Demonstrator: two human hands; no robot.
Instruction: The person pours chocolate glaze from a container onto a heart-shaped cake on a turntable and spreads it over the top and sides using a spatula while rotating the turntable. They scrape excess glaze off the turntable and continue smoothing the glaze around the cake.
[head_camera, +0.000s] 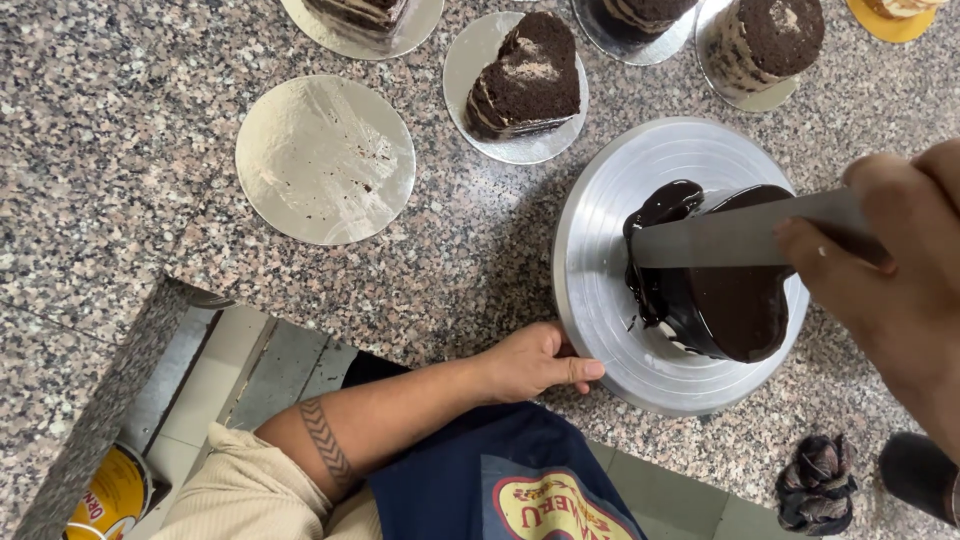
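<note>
We are working at a granite counter (120, 130) that is filling most of the frame. At centre right, a round metal turntable (600, 260) is sitting on it, carrying a heart-shaped cake (730, 310) coated in dark glossy chocolate. In the upper left, an empty silver cake board (325, 160) is lying flat; above centre, a bare heart-shaped sponge (525, 75) is resting on its own board. Our right hand (890, 270), entering from the right edge, is gripping a long flat spatula (740, 232), fingers clamped around its handle end, and is laying the blade across the top of the cake. Our left hand (535, 362), lower centre, is pinching the near rim of the turntable, thumb and fingers closed on its edge.
</note>
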